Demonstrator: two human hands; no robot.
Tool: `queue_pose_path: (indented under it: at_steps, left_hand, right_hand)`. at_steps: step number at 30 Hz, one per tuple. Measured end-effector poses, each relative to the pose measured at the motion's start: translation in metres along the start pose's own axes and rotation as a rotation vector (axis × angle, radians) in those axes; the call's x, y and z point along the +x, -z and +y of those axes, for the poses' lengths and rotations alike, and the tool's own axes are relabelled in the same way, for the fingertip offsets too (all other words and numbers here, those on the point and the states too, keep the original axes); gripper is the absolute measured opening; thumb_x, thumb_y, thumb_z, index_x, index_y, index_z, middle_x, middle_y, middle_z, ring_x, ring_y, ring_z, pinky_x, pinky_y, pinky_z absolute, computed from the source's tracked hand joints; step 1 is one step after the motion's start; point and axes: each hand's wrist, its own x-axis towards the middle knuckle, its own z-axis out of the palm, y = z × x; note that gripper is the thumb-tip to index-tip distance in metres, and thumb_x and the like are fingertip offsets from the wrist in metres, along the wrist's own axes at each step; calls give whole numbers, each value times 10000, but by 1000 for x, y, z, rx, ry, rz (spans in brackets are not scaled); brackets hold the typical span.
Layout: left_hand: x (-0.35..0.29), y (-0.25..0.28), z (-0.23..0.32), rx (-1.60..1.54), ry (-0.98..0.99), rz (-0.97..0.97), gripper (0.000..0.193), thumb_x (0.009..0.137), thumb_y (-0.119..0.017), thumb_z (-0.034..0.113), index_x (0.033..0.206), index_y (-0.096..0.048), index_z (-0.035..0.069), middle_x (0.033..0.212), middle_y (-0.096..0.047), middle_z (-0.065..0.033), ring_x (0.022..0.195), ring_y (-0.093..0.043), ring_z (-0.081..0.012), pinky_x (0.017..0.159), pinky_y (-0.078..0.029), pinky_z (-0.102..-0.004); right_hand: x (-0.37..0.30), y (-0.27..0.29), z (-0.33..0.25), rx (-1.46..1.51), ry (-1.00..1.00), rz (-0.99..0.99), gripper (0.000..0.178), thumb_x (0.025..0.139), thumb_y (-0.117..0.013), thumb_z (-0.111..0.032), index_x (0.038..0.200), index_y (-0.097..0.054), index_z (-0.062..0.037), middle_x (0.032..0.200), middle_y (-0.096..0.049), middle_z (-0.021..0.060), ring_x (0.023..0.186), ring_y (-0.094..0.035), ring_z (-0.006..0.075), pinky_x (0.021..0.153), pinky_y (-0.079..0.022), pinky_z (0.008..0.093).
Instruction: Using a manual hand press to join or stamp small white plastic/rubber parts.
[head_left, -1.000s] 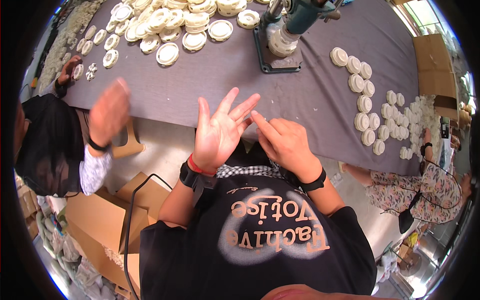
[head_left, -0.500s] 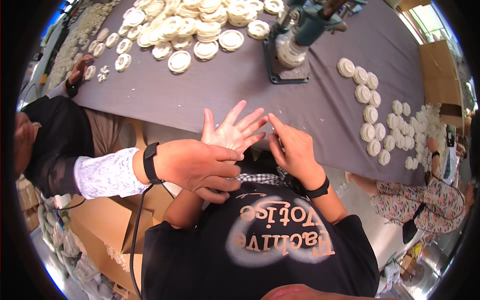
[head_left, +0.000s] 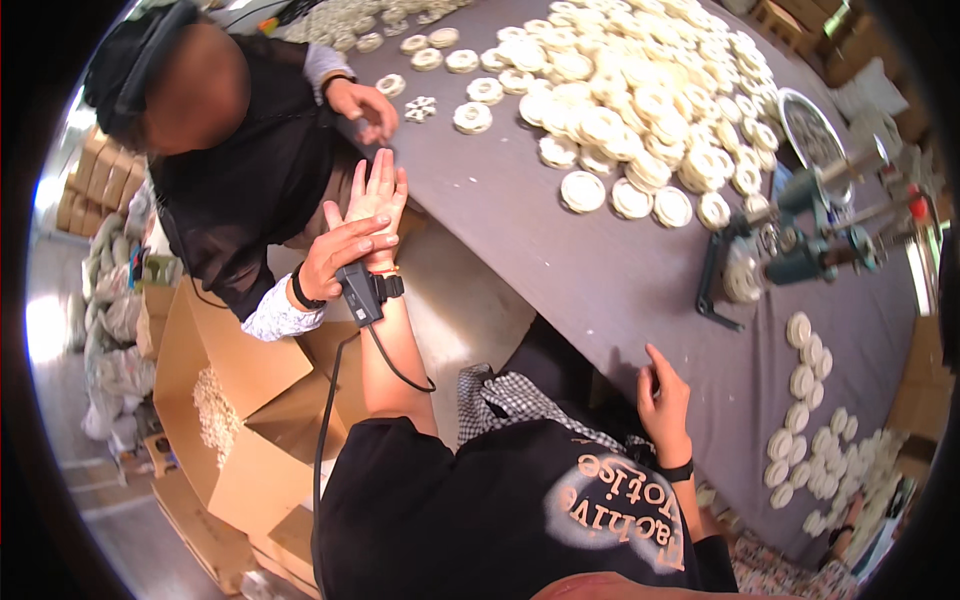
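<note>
My left hand [head_left: 380, 195] reaches out to the far left, palm up, its fingers stretched out. A co-worker's hand [head_left: 340, 255] lies across the heel of my palm. On my left wrist is a black strap [head_left: 388, 287], with a small black box [head_left: 358, 292] beside it; a black cable runs from the box. My right hand [head_left: 664, 405] is raised near the table's front edge, apart from the left. Its index finger points up, the other fingers are loosely bent, and it holds nothing. A black band [head_left: 676, 471] circles my right wrist.
The grey-covered table [head_left: 540, 270] carries a large heap of cream ring-shaped parts [head_left: 640, 90]. A green metal hand press [head_left: 790, 250] stands on it, with stacked round parts [head_left: 798, 385] nearer me. The co-worker [head_left: 250, 150] stands left. Open cardboard boxes [head_left: 250, 390] are on the floor.
The view has swung left. My left arm has stretched out toward the co-worker, away from my right hand. The co-worker's hand has shifted to my wrist, and the black box now shows.
</note>
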Motion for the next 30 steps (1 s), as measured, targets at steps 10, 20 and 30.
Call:
queue_pose_path:
  at_steps: [10, 20, 30]
  left_hand:
    - [10, 6, 47, 180, -17, -274, 822, 921, -242, 673, 1471, -247, 62, 1531, -165, -214, 1411, -206, -395, 1106, -207, -585]
    - [27, -6, 106, 1120, -140, -1119, 696, 930, -355, 578, 1360, -388, 32, 1338, -430, -222, 1255, -414, -446, 1005, -382, -532]
    - [-4, -28, 127, 1784, -270, -1636, 645, 937, -418, 542, 1289, -477, 5, 1215, -587, -236, 1139, -566, -440, 941, -494, -482]
  right_hand:
    - [54, -46, -28, -46, 115, -150, 257, 854, -594, -25, 1108, -639, -15, 713, -597, 128, 549, -557, 237, 563, -465, 332]
    - [152, -99, -105, 38, 366, -370, 309, 837, -613, -51, 1145, -612, -37, 778, -641, 152, 642, -629, 307, 585, -497, 373]
    - [250, -193, -229, -124, 875, -366, 357, 807, -634, -100, 1161, -600, -71, 758, -632, 95, 644, -638, 279, 554, -505, 382]
